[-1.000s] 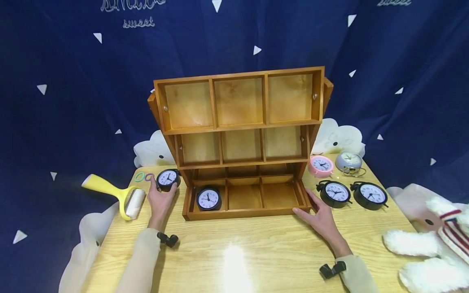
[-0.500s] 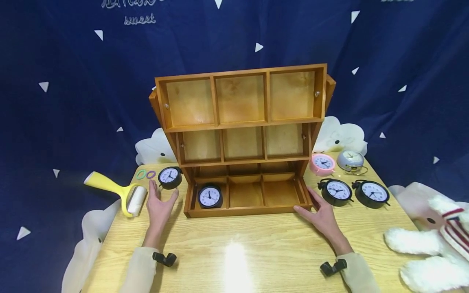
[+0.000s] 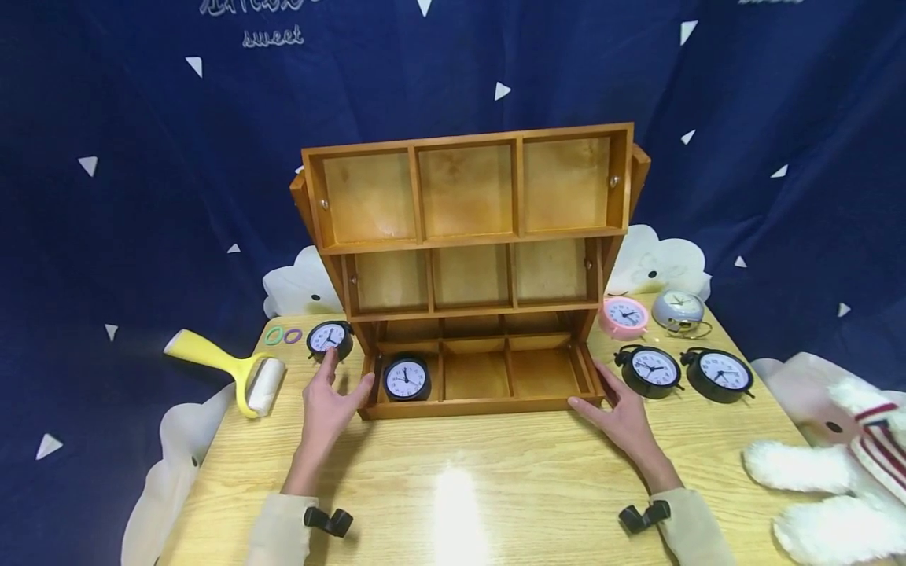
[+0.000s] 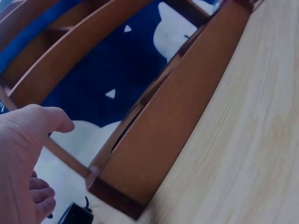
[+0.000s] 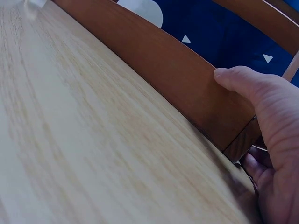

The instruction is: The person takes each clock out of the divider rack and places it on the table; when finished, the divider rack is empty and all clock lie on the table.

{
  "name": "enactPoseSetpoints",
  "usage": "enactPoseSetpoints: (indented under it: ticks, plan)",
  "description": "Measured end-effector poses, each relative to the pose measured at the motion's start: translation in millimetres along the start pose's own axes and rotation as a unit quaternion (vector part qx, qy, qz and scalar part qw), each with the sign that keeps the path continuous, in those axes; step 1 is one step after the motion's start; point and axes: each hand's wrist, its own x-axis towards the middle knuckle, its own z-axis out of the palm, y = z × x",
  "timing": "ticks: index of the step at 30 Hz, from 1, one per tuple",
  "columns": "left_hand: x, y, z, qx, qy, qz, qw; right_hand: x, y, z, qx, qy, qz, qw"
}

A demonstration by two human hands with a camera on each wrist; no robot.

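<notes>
A three-tier wooden box (image 3: 467, 407) with divided trays stands unfolded at the middle of the table in the head view. A black alarm clock (image 3: 406, 379) lies in its lowest tray's left compartment. My left hand (image 3: 329, 409) is by the box's left front corner, thumb and fingers spread, holding nothing. Beyond its fingertips a second black alarm clock (image 3: 329, 338) lies on the table. My right hand (image 3: 623, 420) grips the box's right front corner. In the right wrist view the thumb (image 5: 236, 79) presses the front board while the fingers bend around the end.
To the left lie a yellow-handled lint roller (image 3: 212, 355), a green ring (image 3: 274, 336) and a purple ring (image 3: 293, 336). On the right are a pink clock (image 3: 624, 316), a silver clock (image 3: 677, 308), two black clocks (image 3: 720, 373) and a white plush toy (image 3: 821, 495).
The left hand has let go of the black clock left of the box, drawn back, then moved right toward the box's corner. The right hand keeps its hold.
</notes>
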Motion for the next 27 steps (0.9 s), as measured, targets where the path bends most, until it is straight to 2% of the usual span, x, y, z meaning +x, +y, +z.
enactPoseSetpoints:
  ticks: [6, 16, 23, 27]
  plan:
    - [-5.5, 11.6, 11.2, 0.013, -0.034, 0.0, 0.9994, 1.1, 3.2, 0.8, -0.003, 0.0, 0.001, 1.0]
    - [-13.0, 29.1, 32.0, 0.015, -0.093, 0.03, 0.9951, 1.2, 3.8, 0.4, 0.006, 0.001, 0.006, 1.0]
    - [-12.2, 39.5, 44.2, 0.094, -0.122, 0.027, 0.9877, 0.3, 0.2, -0.2, 0.005, -0.001, 0.004, 1.0]
    - [-13.5, 47.3, 50.5, 0.137, -0.118, 0.017, 0.9834, 1.0, 0.1, 0.1, 0.008, 0.0, 0.003, 1.0]
